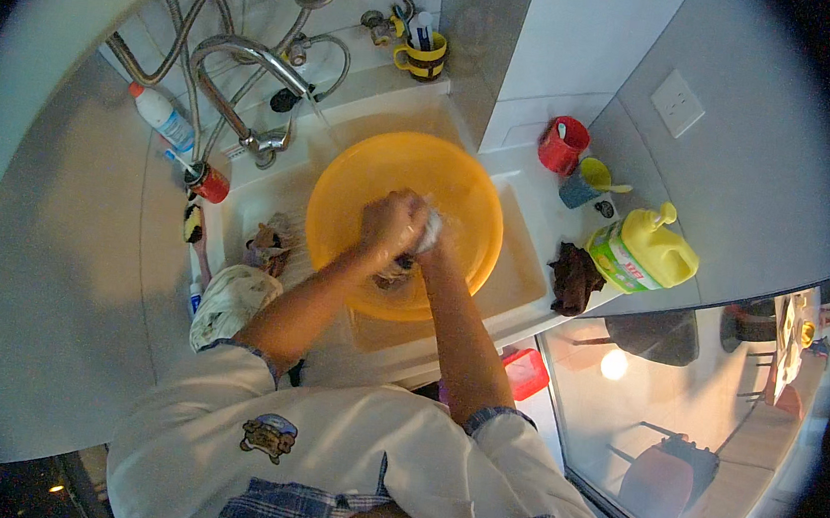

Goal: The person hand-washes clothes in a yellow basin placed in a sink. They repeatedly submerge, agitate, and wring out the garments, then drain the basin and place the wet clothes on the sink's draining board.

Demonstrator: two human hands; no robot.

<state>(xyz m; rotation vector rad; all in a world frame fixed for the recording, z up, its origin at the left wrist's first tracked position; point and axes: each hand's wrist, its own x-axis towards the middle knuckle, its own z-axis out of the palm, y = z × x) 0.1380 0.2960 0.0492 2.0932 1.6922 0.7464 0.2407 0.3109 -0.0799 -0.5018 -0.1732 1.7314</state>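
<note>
A round orange plastic basin [489,266] with water in it stands in the white sink. Over its middle my left hand [390,224] is closed and pressed against my right hand [444,241]. A small wet white cloth [430,232] is bunched between the two; motion blur hides its shape and most of the fingers. Something dark lies in the water just below the hands, too blurred to name. The chrome faucet [251,52] reaches in from the upper left, and a thin stream of water falls from its spout beside the basin's rim.
Left of the basin lie a dark crumpled cloth [268,249] and a pale bunched cloth [234,305]. On the right ledge are a brown cloth [575,280], a yellow pump jug [637,250], a blue cup [580,189] and a red cup [563,147]. A yellow-handled cup [425,56] stands at the back.
</note>
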